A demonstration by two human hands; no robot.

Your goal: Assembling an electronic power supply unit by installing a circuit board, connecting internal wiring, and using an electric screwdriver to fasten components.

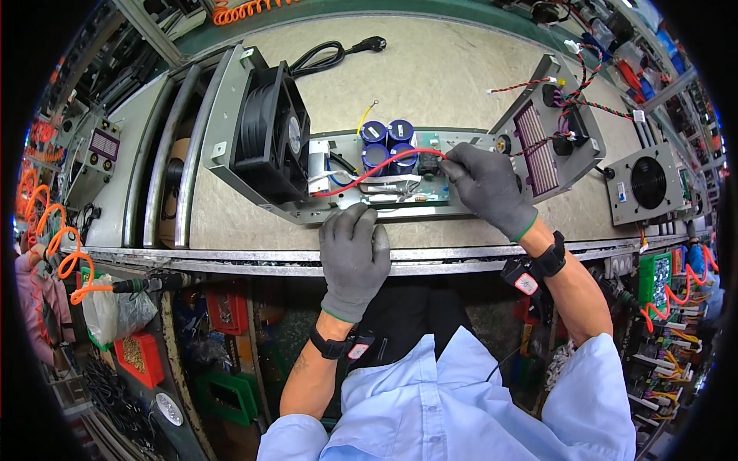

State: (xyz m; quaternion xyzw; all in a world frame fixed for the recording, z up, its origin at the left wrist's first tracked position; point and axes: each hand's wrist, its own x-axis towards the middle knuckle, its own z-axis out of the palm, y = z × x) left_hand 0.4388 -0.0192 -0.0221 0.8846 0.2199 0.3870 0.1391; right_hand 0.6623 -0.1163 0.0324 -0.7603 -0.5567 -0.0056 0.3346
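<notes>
A grey metal chassis (307,213) lies lengthwise on the bench in front of me. At its left end stands a large black fan (269,134). Its middle carries a green circuit board (430,192) with several blue capacitors (375,157). A red wire (357,180) arches from beside the fan to my right hand (492,188), whose gloved thumb and fingers pinch its far end above the board. My left hand (354,253), also in a grey glove, rests its fingertips at the chassis's near edge, fingers extended side by side. The right-end panel (565,131) carries a purple-slotted vent.
Behind the chassis lies a black power cord (338,52). Red-black-green twisted wires (588,100) rise from the right panel. Farther right stands another fan panel (647,184). Metal rollers (173,154) and an orange coiled hose (58,223) are on the left. Part bins (138,359) sit below.
</notes>
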